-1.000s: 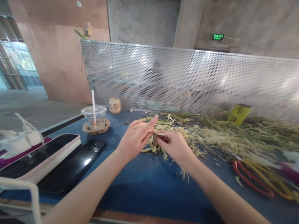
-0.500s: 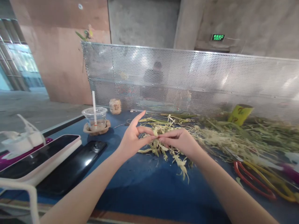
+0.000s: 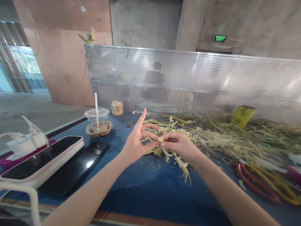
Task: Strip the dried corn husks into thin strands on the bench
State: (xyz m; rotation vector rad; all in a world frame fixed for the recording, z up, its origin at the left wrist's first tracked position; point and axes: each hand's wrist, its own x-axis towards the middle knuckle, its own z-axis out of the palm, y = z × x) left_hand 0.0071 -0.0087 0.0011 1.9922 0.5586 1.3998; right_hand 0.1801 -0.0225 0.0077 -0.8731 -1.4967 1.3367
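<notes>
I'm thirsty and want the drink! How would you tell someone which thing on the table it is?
Find the long metal screen with holes at the back of the blue table. Near its left end, a clear plastic cup stands on a brown coaster. Only it has a white straw poking up; the little jar beside it and the yellow cup far right have none.

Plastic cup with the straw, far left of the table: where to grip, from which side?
Probably grip the plastic cup around its clear wall, below the lid, coming level from the near right over the blue table. The upright straw through the lid rules out a top grasp, and the brown holder wraps its base.
</notes>
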